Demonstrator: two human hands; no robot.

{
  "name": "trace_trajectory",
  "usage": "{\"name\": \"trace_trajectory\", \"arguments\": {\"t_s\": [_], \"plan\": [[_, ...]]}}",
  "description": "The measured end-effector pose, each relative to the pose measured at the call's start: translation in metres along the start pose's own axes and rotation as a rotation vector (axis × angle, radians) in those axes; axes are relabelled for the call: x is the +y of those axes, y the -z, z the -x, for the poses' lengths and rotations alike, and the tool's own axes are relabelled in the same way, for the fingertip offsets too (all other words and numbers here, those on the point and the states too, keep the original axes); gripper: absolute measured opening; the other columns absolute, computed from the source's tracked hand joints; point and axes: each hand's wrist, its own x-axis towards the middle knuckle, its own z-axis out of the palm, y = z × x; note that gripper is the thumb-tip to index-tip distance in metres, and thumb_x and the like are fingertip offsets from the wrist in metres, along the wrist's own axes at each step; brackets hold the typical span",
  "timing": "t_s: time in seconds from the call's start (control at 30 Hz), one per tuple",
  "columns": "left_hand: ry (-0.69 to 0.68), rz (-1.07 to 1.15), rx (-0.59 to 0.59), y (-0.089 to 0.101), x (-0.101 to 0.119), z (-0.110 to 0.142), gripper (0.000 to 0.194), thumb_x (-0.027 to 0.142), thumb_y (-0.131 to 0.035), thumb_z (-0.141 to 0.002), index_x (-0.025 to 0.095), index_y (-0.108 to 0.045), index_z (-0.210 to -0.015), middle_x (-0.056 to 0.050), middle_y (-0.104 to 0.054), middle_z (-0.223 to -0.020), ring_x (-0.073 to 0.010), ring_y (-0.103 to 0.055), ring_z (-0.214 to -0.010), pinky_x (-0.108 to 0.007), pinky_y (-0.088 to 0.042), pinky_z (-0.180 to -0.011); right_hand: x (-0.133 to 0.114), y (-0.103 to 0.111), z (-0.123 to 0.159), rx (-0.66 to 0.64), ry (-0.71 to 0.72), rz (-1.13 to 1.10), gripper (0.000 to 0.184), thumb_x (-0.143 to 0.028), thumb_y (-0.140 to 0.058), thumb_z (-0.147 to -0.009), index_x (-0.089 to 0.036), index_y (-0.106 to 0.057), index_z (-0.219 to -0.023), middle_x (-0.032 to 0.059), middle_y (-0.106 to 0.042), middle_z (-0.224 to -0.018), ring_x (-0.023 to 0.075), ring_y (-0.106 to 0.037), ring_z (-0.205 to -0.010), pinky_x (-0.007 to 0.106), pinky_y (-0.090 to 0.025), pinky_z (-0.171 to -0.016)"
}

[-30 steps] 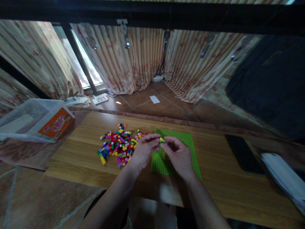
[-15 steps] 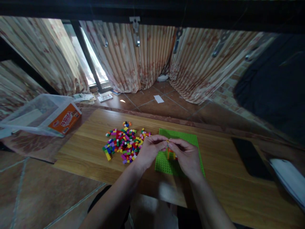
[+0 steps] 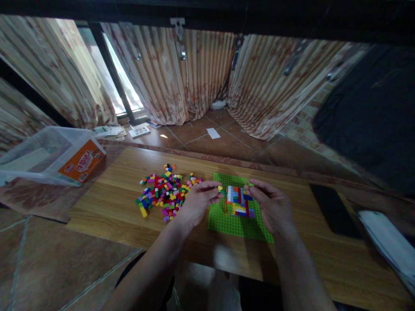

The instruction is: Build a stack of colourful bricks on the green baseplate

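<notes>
Between the thumb and fingertips of my left hand [image 3: 201, 199] is a small yellow and green toy brick piece [image 3: 221, 190], raised over the left part of the green baseplate [image 3: 220, 224]. My right hand [image 3: 274, 203] is pinched at the plate's far right side on a small yellowish-green toy brick [image 3: 249, 185], partly covered by the fingers. Between the hands, a low block build [image 3: 240, 201] of white, blue, red, orange, yellow and purple bricks stands on the baseplate. My right fingers hide some of its right side.
A loose heap of coloured bricks [image 3: 167, 190] lies left of the baseplate on the wooden table [image 3: 110, 198]. A clear plastic box [image 3: 52, 151] with an orange label stands beyond the table's left end. A black phone-like slab [image 3: 333, 209] and a white object [image 3: 385, 237] lie at right.
My hands were together over the baseplate and have moved apart, the right one to the right. The block build between them has come into view. The whole view has shifted slightly.
</notes>
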Motion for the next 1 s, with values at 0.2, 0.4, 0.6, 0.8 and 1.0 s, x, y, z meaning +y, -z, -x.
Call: {"name": "trace_trajectory", "arguments": {"t_s": [0.2,0.4,0.6,0.8,1.0], "plan": [[-0.003,-0.042,0.035,0.0,-0.001,-0.002,0.017,0.013,-0.082,-0.066,0.011,-0.073,-0.081,-0.004,-0.068,-0.07,-0.0102,-0.064,-0.063,-0.022,-0.05,-0.064,-0.006,0.02,-0.007,0.09,0.022,0.275,0.03,-0.043,-0.08,-0.065,-0.021,-0.075,-0.084,0.0025,-0.073,-0.072,0.0172,-0.067,-0.063,0.035,-0.057,-0.063],[0.0,-0.063,0.029,0.001,-0.002,-0.003,0.018,0.013,-0.081,-0.065,0.011,-0.074,-0.081,-0.004,-0.068,-0.069,-0.0104,-0.063,-0.062,-0.022,-0.048,-0.063,-0.006,0.031,-0.007,0.033,0.045,0.449,0.03,-0.048,-0.075,-0.069,-0.02,-0.072,-0.079,0.0019,-0.07,-0.066,0.0166,-0.064,-0.059,0.032,-0.054,-0.058],[-0.007,-0.074,0.026,0.0,-0.001,-0.004,0.019,0.014,-0.081,-0.063,0.011,-0.074,-0.081,-0.003,-0.068,-0.068,-0.0098,-0.063,-0.061,-0.021,-0.048,-0.062,-0.001,0.038,-0.006,-0.048,0.024,0.53,0.025,-0.043,-0.07,-0.074,-0.02,-0.072,-0.085,0.0032,-0.072,-0.072,0.0186,-0.067,-0.064,0.034,-0.055,-0.064],[-0.018,-0.094,0.039,-0.001,-0.003,-0.005,0.019,0.014,-0.082,-0.062,0.012,-0.074,-0.08,-0.002,-0.068,-0.068,-0.0102,-0.063,-0.062,-0.022,-0.048,-0.062,0.004,0.038,-0.003,-0.094,0.077,0.623,0.025,-0.04,-0.068,-0.075,-0.021,-0.073,-0.09,0.0059,-0.076,-0.083,0.0211,-0.07,-0.071,0.038,-0.055,-0.072],[-0.025,-0.112,0.031,-0.001,-0.004,-0.005,0.018,0.015,-0.081,-0.064,0.012,-0.074,-0.08,-0.002,-0.068,-0.068,-0.01,-0.062,-0.061,-0.022,-0.047,-0.062,0.001,0.029,0.0,-0.109,0.126,0.789,0.021,-0.039,-0.064,-0.075,-0.022,-0.073,-0.083,0.006,-0.076,-0.083,0.0232,-0.07,-0.075,0.038,-0.053,-0.073]]}}
